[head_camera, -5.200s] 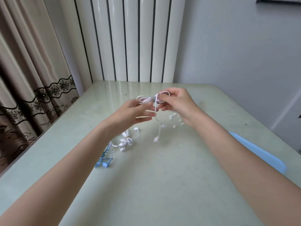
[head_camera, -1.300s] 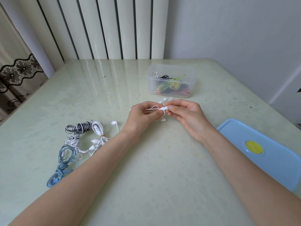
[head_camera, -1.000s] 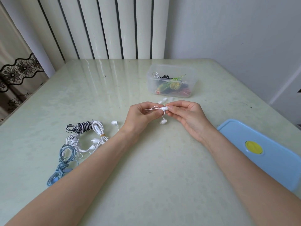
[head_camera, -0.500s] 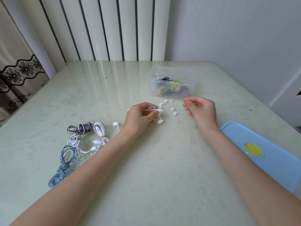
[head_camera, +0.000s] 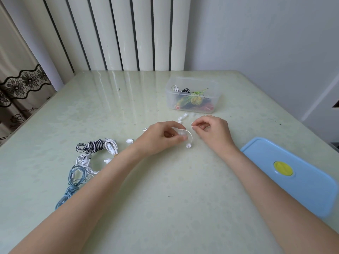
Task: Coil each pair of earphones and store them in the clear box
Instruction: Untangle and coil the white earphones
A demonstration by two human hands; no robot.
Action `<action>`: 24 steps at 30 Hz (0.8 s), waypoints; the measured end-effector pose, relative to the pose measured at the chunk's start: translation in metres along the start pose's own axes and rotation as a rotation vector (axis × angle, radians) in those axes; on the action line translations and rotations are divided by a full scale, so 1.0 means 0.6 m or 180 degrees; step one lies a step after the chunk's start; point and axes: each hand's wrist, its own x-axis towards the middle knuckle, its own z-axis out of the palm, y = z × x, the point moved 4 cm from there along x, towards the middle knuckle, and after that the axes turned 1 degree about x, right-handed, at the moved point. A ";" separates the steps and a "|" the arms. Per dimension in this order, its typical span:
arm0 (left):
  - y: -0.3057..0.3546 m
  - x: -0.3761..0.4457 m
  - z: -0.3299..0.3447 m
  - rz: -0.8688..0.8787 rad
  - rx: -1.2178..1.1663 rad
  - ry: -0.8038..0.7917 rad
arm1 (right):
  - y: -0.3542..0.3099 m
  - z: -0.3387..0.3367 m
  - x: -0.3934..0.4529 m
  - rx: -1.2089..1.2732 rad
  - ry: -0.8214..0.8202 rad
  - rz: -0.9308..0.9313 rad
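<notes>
— What do we see in the clear box (head_camera: 192,97)?

— Coiled cords, black, yellow-green and red. Its blue lid (head_camera: 291,176) lies by the table's (head_camera: 165,208) right edge.

— Is there room?

— Yes, lots of bare table near us.

— Where are the white earphones (head_camera: 188,137)?

— Our left hand (head_camera: 161,137) grips them mid-table, one bud hanging. Our right hand (head_camera: 213,130) pinches something small and white just beside.
</notes>
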 end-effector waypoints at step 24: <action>0.072 -0.027 0.051 0.1665 0.1601 -0.0576 | -0.004 -0.007 -0.008 0.1635 -0.0192 0.0716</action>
